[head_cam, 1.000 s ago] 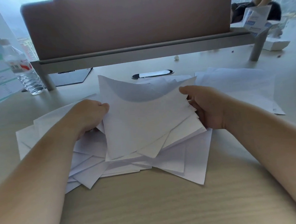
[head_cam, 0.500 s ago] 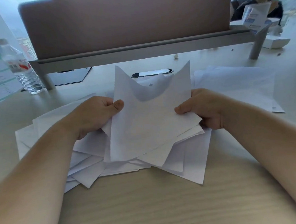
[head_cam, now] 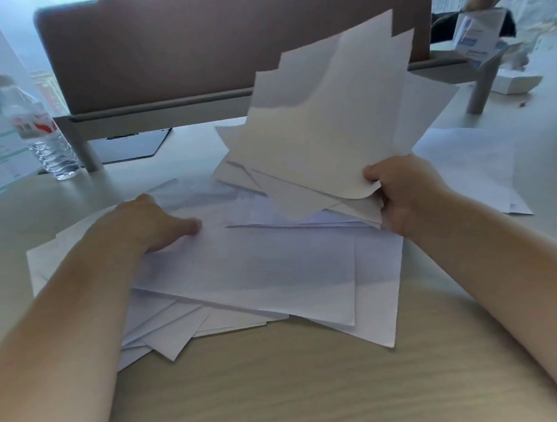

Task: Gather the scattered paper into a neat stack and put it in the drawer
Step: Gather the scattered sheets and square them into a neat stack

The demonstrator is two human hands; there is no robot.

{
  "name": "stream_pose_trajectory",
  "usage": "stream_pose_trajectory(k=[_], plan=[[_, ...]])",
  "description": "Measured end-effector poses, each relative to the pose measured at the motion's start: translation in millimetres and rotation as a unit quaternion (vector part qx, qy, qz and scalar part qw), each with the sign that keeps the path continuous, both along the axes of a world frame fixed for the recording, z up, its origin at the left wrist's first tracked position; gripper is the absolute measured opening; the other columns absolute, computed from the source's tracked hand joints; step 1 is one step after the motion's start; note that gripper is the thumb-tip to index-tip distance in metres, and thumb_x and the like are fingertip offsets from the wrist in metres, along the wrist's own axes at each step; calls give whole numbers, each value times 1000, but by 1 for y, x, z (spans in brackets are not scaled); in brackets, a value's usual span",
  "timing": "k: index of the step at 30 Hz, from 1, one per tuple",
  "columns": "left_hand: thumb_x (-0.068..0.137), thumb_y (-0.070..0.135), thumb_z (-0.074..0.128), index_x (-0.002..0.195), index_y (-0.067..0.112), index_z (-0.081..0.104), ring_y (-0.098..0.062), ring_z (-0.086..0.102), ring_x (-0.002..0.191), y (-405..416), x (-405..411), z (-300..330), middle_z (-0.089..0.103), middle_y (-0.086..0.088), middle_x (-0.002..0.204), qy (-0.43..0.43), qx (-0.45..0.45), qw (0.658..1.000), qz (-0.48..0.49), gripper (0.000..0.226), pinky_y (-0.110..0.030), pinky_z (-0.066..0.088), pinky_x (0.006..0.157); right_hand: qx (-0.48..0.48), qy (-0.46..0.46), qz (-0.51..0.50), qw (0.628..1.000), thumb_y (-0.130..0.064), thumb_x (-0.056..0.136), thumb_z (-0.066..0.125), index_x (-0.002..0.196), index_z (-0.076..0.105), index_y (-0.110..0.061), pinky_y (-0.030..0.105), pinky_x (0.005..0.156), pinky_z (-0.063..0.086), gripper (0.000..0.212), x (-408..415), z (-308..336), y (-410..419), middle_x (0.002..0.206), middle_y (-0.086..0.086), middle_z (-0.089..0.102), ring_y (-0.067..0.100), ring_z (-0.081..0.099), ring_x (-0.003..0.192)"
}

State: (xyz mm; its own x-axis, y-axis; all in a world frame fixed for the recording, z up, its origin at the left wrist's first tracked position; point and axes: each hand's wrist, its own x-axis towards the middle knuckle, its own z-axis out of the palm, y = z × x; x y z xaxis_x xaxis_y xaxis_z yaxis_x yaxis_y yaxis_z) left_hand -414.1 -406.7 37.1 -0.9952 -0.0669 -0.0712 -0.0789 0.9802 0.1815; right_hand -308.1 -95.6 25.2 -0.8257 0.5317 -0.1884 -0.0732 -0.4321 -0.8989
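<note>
A loose pile of white paper sheets [head_cam: 268, 276] lies fanned out on the wooden desk in front of me. My right hand [head_cam: 403, 193] grips a bunch of several sheets [head_cam: 324, 133] by its lower right corner and holds it tilted up above the pile. My left hand [head_cam: 150, 222] rests flat on the left part of the pile, fingers stretched out. More sheets [head_cam: 476, 166] lie apart on the desk to the right. No drawer is in view.
A brown desk divider [head_cam: 195, 46] on grey legs stands across the back. A water bottle [head_cam: 37, 127] stands at the left, a dark clipboard [head_cam: 130, 148] lies under the divider, and boxes [head_cam: 478, 35] sit at the far right. Bare wood [head_cam: 298, 389] lies nearest me.
My right hand has lifted the bunch of sheets up and to the right, off the pile. My left hand let go of that bunch and moved down flat onto the remaining pile.
</note>
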Motion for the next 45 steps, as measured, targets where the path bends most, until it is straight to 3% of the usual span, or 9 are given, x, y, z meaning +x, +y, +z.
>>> stream_pose_trajectory(k=[5,13,17,20,28,35,37,41,45], plan=[[86,53,79,72,36,46,-27,54,85,11,13,4,58,-3,86,24,36,995,-87,40,-35,39,79,4,-9,-54,999,10,92,44,106,60,-28,59,77,59,44,-4,-6,2,114,6,70,32,70,101],[93,24,67,82,17,66,-31,62,84,12,0,-5,69,-10,92,99,91,985,-108,12,-36,47,71,34,6,-46,998,12,92,40,98,60,-28,48,64,63,45,-2,-4,-3,104,4,69,31,68,90],[97,25,54,85,23,59,-34,54,89,3,-7,-10,64,-3,93,246,71,964,-74,13,-41,46,77,76,-4,-12,997,13,92,42,96,62,-23,37,51,61,41,4,2,-5,93,7,69,27,66,75],[98,22,53,97,22,65,-39,54,86,1,-4,-6,69,-13,99,352,103,929,-44,12,-40,43,72,118,-28,13,992,10,89,46,93,65,-19,37,62,62,35,8,4,-6,90,11,70,29,66,73],[95,32,48,112,23,69,-45,57,111,-8,-1,8,73,-14,113,461,164,868,87,29,-50,44,93,157,-42,48,986,13,85,43,89,67,-17,50,78,60,39,9,4,-10,93,16,66,30,64,77],[91,64,40,101,46,59,-27,68,97,-46,-38,12,73,4,95,522,250,798,167,28,-54,54,88,157,-49,41,986,11,87,43,86,65,-17,37,70,60,36,9,5,-12,84,11,66,27,63,70],[97,73,30,86,58,49,-20,68,90,-80,-82,-2,68,10,89,549,301,763,161,27,-48,55,83,162,-52,39,985,11,87,43,87,65,-17,39,74,60,35,8,5,-11,86,13,66,29,63,72],[96,82,19,73,45,38,4,51,62,-89,-64,-3,44,14,65,587,345,722,123,47,-24,40,78,160,-51,40,985,11,87,43,86,65,-17,38,69,60,36,9,6,-12,85,13,66,29,62,70],[102,71,32,80,47,36,8,47,70,-35,-4,24,37,26,72,597,301,736,109,33,-31,43,93,163,-53,42,984,12,87,42,86,64,-16,31,55,58,35,10,6,-14,83,15,63,27,60,66]])
